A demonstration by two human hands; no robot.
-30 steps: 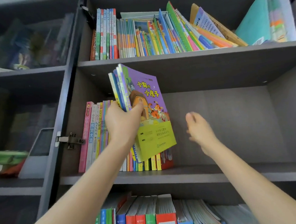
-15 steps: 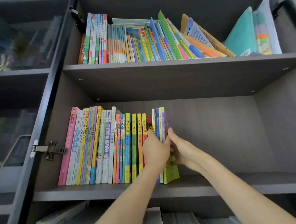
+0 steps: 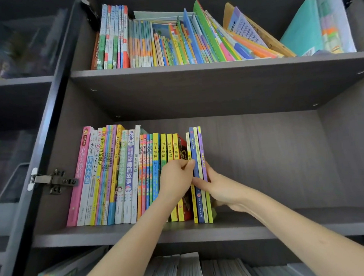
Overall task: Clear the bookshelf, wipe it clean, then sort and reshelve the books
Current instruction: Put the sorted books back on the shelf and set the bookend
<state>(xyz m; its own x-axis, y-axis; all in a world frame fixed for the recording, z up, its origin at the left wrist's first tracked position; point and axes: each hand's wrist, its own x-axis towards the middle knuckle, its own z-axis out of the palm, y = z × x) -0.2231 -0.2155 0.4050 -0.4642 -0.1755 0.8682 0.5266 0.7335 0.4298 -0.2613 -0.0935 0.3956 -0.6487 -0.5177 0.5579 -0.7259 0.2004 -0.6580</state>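
Pinches the thin books (image 3: pixel 199 149) at frame centre with the right hand (image 3: pixel 220 186), thumb across spines, fingers on the right cover; sets the curled left hand (image 3: pixel 175 178) against the spines, hold unclear.

On the middle shelf (image 3: pixel 288 225), a row of books (image 3: pixel 123 175) stands left of the left hand (image 3: pixel 176 178). The thin books (image 3: pixel 197 145) stand between it and the right hand (image 3: pixel 220 186), touching both. Leaning books (image 3: pixel 224 39) fill the upper shelf (image 3: pixel 215 65) above the hands.

head | middle shelf (image 3: pixel 288 221) | right hand (image 3: pixel 220 188) grips three thin upright books (image 3: pixel 198 145) at row's end; left hand (image 3: pixel 176 178), fingers curled, touches neighbouring yellow spines (image 3: pixel 170 147)
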